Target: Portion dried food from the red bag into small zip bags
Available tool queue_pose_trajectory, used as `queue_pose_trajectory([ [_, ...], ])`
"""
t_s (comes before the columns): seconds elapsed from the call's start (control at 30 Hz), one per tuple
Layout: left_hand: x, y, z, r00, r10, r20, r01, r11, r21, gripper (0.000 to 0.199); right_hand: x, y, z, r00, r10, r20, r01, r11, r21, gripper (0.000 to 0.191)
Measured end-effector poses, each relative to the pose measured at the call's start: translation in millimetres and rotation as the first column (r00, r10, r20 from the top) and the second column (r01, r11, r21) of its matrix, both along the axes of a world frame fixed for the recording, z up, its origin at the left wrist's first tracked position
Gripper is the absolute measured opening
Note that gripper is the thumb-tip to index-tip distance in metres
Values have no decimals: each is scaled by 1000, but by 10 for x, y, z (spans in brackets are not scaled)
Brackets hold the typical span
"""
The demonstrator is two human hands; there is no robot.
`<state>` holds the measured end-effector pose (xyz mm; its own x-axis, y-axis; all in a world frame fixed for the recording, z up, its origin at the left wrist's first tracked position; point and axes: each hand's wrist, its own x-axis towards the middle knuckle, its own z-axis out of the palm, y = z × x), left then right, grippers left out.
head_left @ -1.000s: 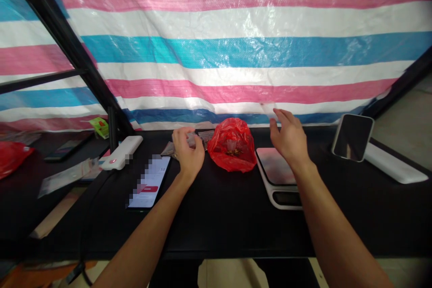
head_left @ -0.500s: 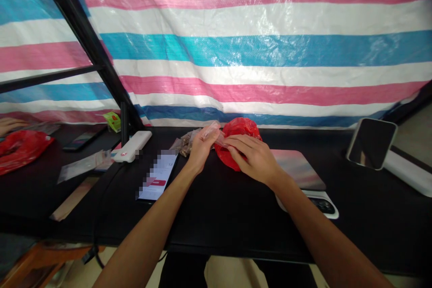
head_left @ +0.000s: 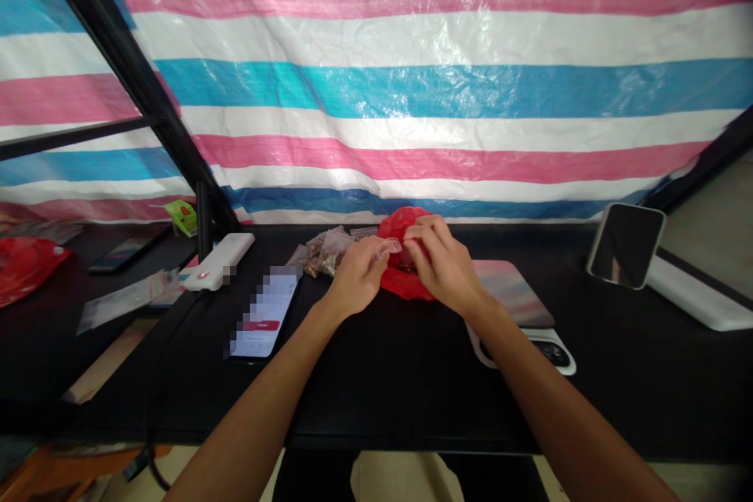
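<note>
My left hand (head_left: 358,274) is closed on a small clear plastic bag (head_left: 389,245), whose upper edge stands out past my fingertips. My right hand (head_left: 444,263) is just to its right, over the red plastic bag (head_left: 405,284), fingers bent into a pinch. Whatever lies between those fingertips is too small to make out. The red bag sits open on the black table and small brownish bits show inside it. Left of my left hand lies a pile of clear bags filled with brownish pieces (head_left: 329,253).
A lit phone (head_left: 264,318) lies left of my left forearm, near a white power strip (head_left: 220,261). Under my right forearm is a white-edged phone (head_left: 565,357) with a greyish-pink panel (head_left: 511,294). A dark-screened device (head_left: 627,245) stands at the right. Striped sheeting hangs behind.
My right hand has come away from the clear bag and curled its fingers over the red bag. My left hand has lowered slightly with the clear bag. The view has shifted a little.
</note>
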<state>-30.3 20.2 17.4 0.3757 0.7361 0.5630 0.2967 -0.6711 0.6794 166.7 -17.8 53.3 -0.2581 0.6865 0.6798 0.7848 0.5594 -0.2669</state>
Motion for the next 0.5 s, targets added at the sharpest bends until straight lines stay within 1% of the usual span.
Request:
queue_pose_trajectory([
  [0.03,1,-6,4,999,24,41,-24,999,-22,27,5,7,4,999,-26,-29,26,1000,-8,25],
  [0.1,0,-21,12,983,152,106,-146,987,-64,24,18,33,-10,995,-94,-14,93,994,-52,25],
  [0.13,0,-29,16,963,239,122,-231,970,-80,22,25,51,-29,990,-136,43,139,987,-85,24],
  [0.2,10,-53,23,915,387,116,-377,921,-102,15,40,92,-91,956,-206,207,240,959,-154,24],
  [0.27,43,-87,19,882,464,90,-450,882,-137,4,56,127,-170,910,-239,339,320,925,-206,26],
  [0.3,70,-108,9,877,474,75,-457,873,-169,4,64,140,-208,896,-242,373,340,913,-225,29],
  [0.4,171,-165,-59,894,447,14,-425,857,-291,30,84,159,-289,901,-198,386,313,914,-260,35],
  [0.43,202,-176,-92,908,418,-4,-398,863,-312,35,88,161,-302,910,-179,373,289,920,-265,33],
  [0.5,245,-176,-160,940,340,-10,-327,894,-305,39,92,163,-307,926,-149,346,249,931,-267,24],
])
